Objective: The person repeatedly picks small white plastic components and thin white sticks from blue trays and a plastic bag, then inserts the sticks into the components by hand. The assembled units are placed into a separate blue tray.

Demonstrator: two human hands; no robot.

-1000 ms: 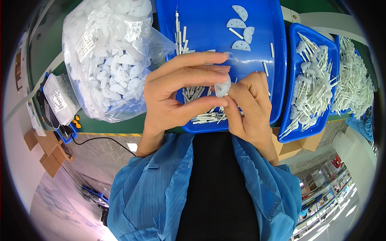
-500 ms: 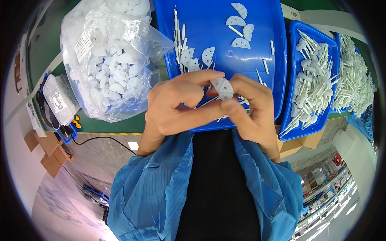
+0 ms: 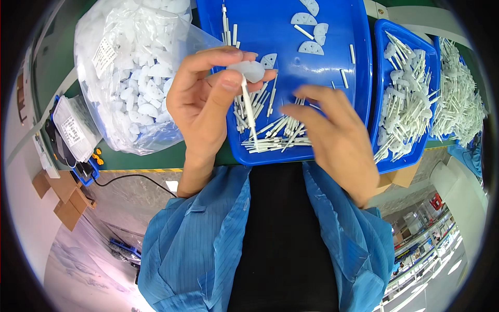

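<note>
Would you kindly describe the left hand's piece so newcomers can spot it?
Find the largest blue tray, top centre. Over its left edge, the left hand pinches a whitish piece. Unlike loose half-discs there, a white stick extends below it.

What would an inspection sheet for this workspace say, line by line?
Surface: green workbench, yellow-striped front edge.
Job's things: white half-round plastic piece, slim white rod; blue plastic tray with loose white rods.
Clutter: clear plastic bag of white pieces, left; filled smaller blue tray, right.
Hands: left hand holds piece and rod; right hand blurred, fingers parted.
Cables: black cable below front edge, left.
Surroundings: brown cardboard, lower left.
</note>
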